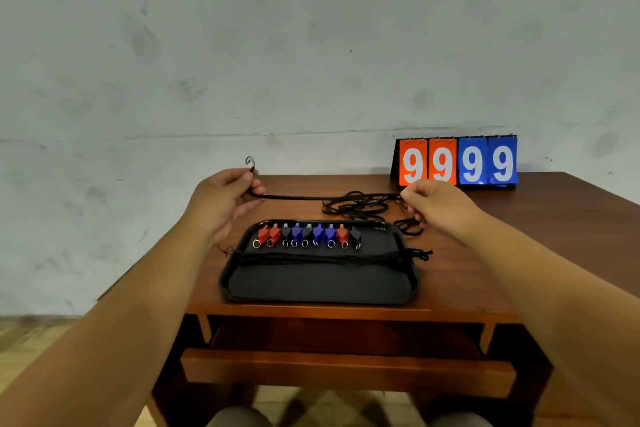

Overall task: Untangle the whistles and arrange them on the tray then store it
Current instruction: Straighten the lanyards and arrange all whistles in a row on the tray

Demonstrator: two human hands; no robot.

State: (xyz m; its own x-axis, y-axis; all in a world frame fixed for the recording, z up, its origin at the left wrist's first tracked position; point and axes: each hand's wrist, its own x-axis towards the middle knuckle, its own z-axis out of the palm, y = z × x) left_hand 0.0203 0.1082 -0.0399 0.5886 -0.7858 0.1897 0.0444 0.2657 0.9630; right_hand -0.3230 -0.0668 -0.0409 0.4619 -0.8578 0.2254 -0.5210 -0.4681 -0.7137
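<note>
The single wide-angle view sits on the person's head above the near edge of the table (485,236), facing forward and down at close range, with the tray (318,282) centred and the wall (311,45) filling the upper half.

The flip scoreboard (457,161) at the far right of the surface (554,218) displays four digits: "9 9" on orange cards, "9 9" on blue cards.
</note>
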